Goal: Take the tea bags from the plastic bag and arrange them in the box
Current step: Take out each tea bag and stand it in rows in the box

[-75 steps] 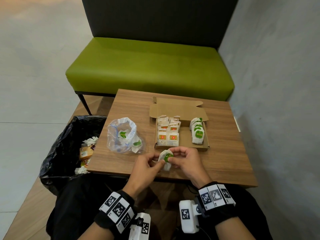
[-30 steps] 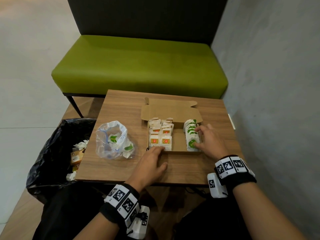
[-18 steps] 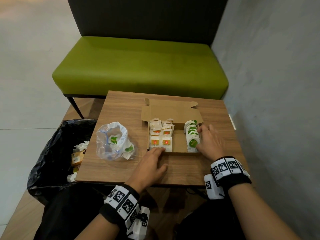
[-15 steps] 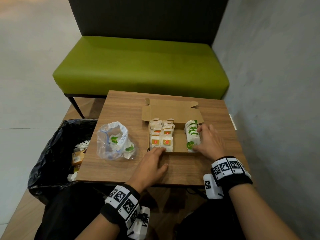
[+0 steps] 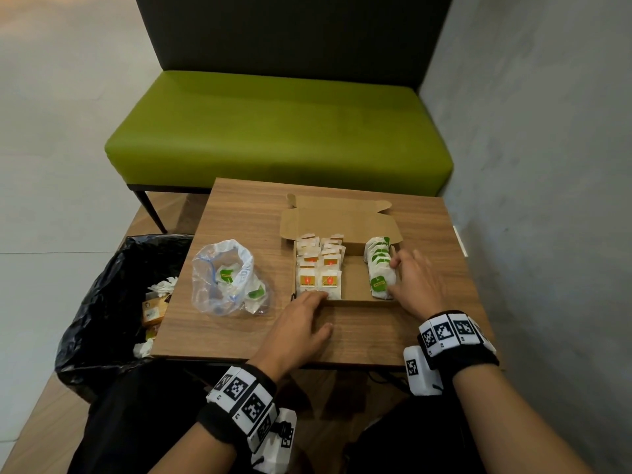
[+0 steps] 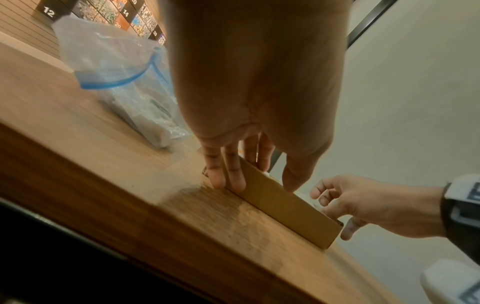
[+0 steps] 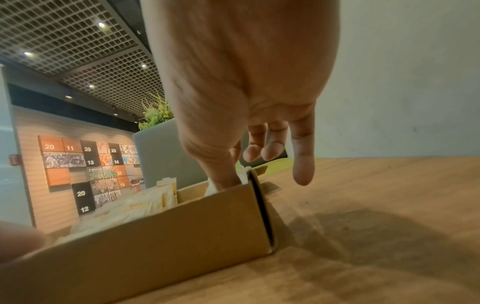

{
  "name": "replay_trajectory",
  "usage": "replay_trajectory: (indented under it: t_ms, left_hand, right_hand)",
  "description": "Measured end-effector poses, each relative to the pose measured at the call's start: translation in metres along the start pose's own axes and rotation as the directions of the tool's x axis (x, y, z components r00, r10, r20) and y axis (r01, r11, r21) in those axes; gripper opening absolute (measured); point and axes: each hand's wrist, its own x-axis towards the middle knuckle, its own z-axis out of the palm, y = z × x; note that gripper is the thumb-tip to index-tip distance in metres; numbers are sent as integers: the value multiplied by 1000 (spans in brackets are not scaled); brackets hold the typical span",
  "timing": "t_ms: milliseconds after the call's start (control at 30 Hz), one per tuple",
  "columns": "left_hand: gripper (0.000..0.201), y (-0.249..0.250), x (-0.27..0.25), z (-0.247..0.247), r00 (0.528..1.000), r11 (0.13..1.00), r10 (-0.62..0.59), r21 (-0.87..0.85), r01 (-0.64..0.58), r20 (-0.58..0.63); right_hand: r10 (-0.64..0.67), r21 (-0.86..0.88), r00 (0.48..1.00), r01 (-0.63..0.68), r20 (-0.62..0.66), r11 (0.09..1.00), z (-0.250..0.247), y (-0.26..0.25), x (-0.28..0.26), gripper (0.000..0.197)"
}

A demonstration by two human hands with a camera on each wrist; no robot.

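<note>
Wooden table (image 5: 239, 213), frame centre: box (image 5: 352, 301) braced by left hand (image 5: 301, 323), fingers flat. Right hand (image 5: 415, 283), fingers spread, squaring green-tag tea bags (image 5: 379, 268); advise light, even pressure. Plastic bag (image 5: 225, 278) centre-left holds remainder.

Read white numbers on the wall tiles (image 7: 88, 170) in the right wrist view: 20, 11, 20, 20, 13, 14, 20, 15, 20, 12. Saw 12, 14 and 20 there in the left wrist view. Could not read tea bag tags (image 5: 378, 284).
</note>
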Motion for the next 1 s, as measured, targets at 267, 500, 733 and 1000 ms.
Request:
replay_trajectory:
  t_ms: [267,500,733,1000]
  left_hand:
    - [31,10,-12,-38,979,998,64,2,-65,-192]
    - [18,-39,-8,-123,823,901,-122,285,326,-555]
    - [32,-78,-12,-125,895,891,-352,194,410,-273]
    - [16,-60,-58,-110,883,908,-325,151,392,-340]
  right_hand:
    - [21,154,998,-12,-57,988,-9,-7,-19,34]
    - [-161,262,983,180,-94,948,-8,-67,-51,15]
    - [-366,347,931,347,-13,871,8,-157,-80,11]
    - [-232,240,970,211,67,948,30,-197,-90,49]
